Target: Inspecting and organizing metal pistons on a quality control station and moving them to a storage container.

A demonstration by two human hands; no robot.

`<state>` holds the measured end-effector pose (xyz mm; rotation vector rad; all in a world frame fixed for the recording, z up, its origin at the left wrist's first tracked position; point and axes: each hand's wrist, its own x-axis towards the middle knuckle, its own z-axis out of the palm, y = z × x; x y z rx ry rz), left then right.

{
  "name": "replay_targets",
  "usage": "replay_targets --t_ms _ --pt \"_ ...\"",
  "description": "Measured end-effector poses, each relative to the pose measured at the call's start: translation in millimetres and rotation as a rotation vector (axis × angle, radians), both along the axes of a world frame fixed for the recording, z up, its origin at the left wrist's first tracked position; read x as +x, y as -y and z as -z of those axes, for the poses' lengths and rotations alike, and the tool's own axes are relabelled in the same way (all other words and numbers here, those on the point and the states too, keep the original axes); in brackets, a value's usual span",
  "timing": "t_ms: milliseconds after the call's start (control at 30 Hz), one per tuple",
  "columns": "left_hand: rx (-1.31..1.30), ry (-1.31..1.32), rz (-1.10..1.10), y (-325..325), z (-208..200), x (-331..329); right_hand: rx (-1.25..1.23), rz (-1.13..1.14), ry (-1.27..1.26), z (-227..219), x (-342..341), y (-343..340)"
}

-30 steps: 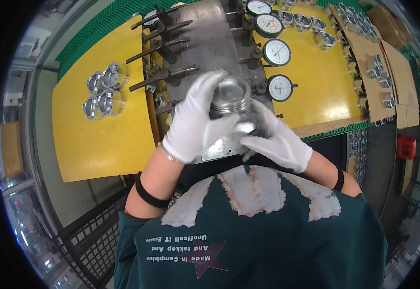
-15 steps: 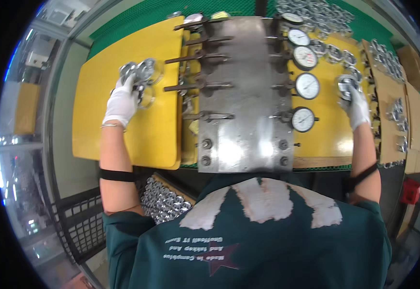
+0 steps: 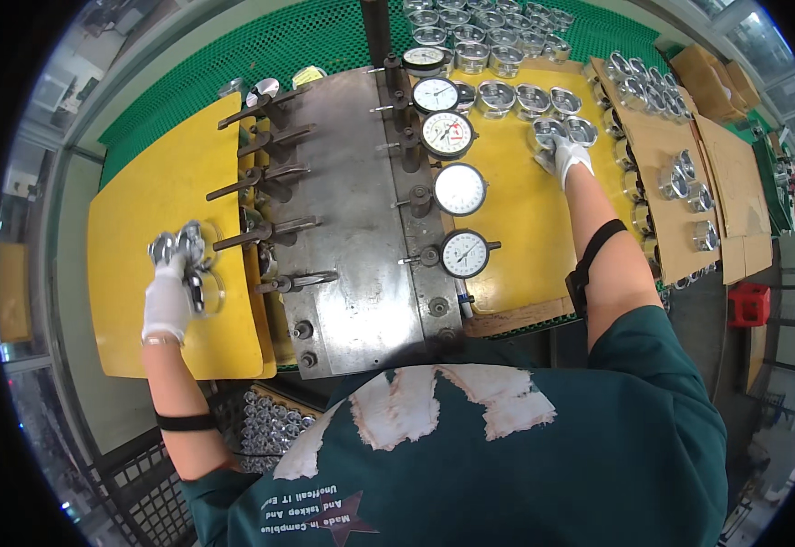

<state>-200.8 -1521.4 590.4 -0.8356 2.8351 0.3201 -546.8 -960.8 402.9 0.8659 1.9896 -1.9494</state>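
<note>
My left hand (image 3: 169, 296), in a white glove, is over the yellow board on the left. Its fingers are closed on a shiny metal ring (image 3: 164, 248), blurred by motion. A second metal ring (image 3: 191, 242) is right beside these fingers, and another ring (image 3: 209, 294) with a dark edge sits by the palm; whether the hand bears them too, I cannot tell. On the yellow surface at the right, my gloved right hand (image 3: 565, 159) grips a short, round metal ring (image 3: 545, 134) at its near side. Another ring (image 3: 581, 130) stands close beside that one.
Between my hands lies a steel fixture plate (image 3: 352, 210) with clamp levers (image 3: 253, 182) and several dial gauges (image 3: 459, 189). Rows of metal rings (image 3: 488, 41) stand on green mesh at the back. Cardboard (image 3: 666, 169) at the right bears more. A red stool (image 3: 748, 304) is farther right.
The whole view has swung toward the right. My right hand has brought its ring beside other rings on the yellow surface. My left hand remains over the left board among rings.
</note>
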Motion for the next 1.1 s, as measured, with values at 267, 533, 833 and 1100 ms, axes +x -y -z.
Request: replay_targets --t_ms 267,533,833,1100 --pt "-0.31 -0.45 0.227 -75 6 79 0.11 -0.012 -0.451 -41 63 51" --pt "0.258 -0.651 -0.213 -80 18 75 -0.136 -0.145 -0.837 -176 169 113" --pt "1.447 -0.646 -0.157 -163 -35 53 0.028 -1.016 -1.124 -184 311 209" --pt "0.197 -0.527 0.783 -164 -4 25 0.69 -1.185 -0.886 -173 301 197"
